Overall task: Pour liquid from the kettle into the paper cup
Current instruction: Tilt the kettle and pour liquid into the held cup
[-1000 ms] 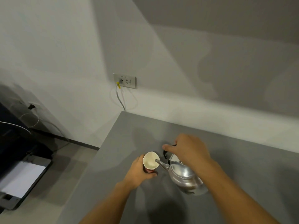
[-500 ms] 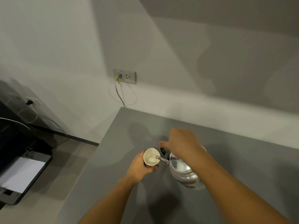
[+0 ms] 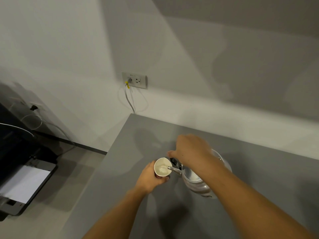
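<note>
A pour in progress at the near-left corner of a grey table (image 3: 259, 178): the right hand (image 3: 191, 150) is wrapped over the black handle of a metal kettle (image 3: 198, 180), tipping it left so that the spout (image 3: 173, 169) reaches over the rim of a paper cup (image 3: 162, 169). The left hand (image 3: 149, 178) is curled around the cup's near side, bracing it upright on the table. A pale patch shows inside the cup at the spout's tip (likely liquid landing, though the stream itself is too fine to make out), and how full the cup is cannot be judged from here.

The step in hand appears to be the pour itself. What follows would call for a steady tilt held until the cup has enough, then a slow return of the kettle to level, with the spout kept over the mouth until the flow stops.

The cup stands just left of the kettle, touching the left palm; the kettle's body hangs below and near the right wrist, its base lifted on the right.
</note>
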The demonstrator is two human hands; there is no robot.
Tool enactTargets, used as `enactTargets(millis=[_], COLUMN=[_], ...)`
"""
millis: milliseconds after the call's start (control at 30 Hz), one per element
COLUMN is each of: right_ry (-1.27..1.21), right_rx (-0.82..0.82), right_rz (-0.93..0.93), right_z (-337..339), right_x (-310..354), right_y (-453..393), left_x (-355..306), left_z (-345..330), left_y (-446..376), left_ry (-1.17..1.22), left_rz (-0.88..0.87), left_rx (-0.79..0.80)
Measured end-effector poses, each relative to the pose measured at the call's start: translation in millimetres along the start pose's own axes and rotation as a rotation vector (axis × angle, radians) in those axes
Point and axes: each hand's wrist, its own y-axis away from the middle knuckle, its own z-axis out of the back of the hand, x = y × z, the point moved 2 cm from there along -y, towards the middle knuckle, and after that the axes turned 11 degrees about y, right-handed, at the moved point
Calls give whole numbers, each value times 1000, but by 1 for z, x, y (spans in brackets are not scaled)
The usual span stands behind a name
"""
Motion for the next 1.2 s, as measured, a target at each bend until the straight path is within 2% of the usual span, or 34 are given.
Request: enactTargets(millis=[1200], right_ry=[31], right_rx=[-1], right_rz=[21], right_z=[9], right_x=[8], right_y=[-2], left_x=[-2], left_z=[3], left_y=[3], left_ry=[17], left_rz=[-3], left_rx=[9])
